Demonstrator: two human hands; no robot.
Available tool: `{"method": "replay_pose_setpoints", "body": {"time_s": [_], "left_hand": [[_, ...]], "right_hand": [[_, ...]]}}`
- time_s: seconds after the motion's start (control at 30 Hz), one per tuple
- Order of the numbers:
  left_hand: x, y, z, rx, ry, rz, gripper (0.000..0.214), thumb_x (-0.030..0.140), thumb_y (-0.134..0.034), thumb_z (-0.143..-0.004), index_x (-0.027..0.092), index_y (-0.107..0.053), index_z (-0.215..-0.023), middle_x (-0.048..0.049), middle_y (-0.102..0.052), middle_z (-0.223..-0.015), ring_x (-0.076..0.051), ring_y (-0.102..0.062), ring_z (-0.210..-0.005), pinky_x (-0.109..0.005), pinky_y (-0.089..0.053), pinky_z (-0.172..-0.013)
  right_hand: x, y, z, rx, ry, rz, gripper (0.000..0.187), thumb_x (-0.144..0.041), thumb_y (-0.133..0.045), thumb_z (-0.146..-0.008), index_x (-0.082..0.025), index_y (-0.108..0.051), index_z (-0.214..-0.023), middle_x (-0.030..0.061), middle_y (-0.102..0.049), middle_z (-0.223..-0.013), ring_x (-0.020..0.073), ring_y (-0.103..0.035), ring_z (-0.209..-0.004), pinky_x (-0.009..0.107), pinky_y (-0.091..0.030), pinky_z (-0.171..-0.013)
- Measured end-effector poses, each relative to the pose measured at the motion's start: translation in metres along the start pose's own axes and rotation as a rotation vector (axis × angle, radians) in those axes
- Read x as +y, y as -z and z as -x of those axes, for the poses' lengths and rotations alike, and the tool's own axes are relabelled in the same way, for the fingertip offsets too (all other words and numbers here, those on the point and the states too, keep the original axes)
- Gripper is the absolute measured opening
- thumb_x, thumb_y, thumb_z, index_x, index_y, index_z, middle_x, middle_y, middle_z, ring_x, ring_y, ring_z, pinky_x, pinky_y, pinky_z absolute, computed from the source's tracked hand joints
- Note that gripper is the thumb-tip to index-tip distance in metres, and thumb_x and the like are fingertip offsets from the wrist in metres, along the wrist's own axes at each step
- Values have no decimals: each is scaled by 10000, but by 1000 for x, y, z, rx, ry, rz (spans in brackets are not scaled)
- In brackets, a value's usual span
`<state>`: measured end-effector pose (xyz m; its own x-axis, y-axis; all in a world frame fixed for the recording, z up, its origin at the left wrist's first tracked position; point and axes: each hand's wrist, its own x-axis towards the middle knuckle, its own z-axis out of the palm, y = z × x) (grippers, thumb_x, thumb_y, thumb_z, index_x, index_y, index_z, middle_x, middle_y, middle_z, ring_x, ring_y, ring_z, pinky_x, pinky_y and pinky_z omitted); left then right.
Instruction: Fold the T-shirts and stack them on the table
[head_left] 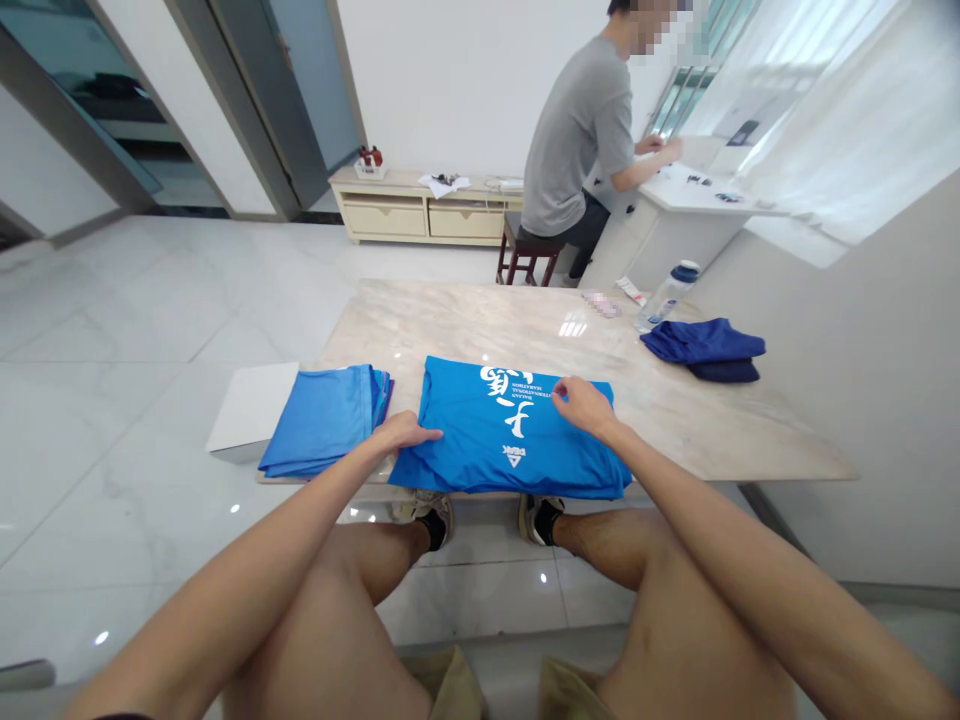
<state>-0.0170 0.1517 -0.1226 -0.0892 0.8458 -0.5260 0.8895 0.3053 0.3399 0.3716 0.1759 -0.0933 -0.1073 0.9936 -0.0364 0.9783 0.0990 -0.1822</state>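
Observation:
A bright blue T-shirt (pixel 472 455) with white lettering lies folded into a wide rectangle along the table's near edge. At its left side, my left hand (pixel 403 431) is closed on the border, thumb over the cloth and the other fingers mostly hidden. My right hand (pixel 585 404) is over the right part of the print, fingers loosely curled with a small gap between thumb and forefinger and no cloth between them; whether it touches the shirt I cannot tell. To the left, a stack of folded blue clothes (pixel 322 415) sits partly against a white box (pixel 251 400).
On the marble-patterned table (pixel 465 315) a water bottle (pixel 667 295) stands behind a dark blue cloth bundle (pixel 705 348) at the right. A person (pixel 577 140) sits on a stool (pixel 525 245) beyond, at a white desk (pixel 705 195). A low cabinet (pixel 386 218) lines the wall.

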Motion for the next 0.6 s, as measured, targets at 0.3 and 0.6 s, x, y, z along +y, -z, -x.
{"method": "replay_pose_setpoints", "body": {"time_s": [0.3, 0.6], "left_hand": [[-5, -30, 19, 120, -70, 160, 379, 398, -780, -904, 157, -769, -1196, -164, -826, -1253, -330, -787, -1156, -317, -565, -835], [29, -32, 57, 252, -153, 179, 344, 307, -699, -926, 207, -719, -1255, -175, -811, -1289, -369, -754, -1247, -378, -559, -918]], "right_hand": [[-109, -3, -27, -144, -3, -157, 281, -327, -577, -1071, -178, -778, -1200, 150, -818, -1232, 296, -753, -1138, 307, -512, -869], [-209, -39, -51, -281, -72, -252, 738, -714, -568, -1042, -105, -653, -1450, 283, -692, -1471, 431, -671, -1369, 462, -519, -1078]]}}
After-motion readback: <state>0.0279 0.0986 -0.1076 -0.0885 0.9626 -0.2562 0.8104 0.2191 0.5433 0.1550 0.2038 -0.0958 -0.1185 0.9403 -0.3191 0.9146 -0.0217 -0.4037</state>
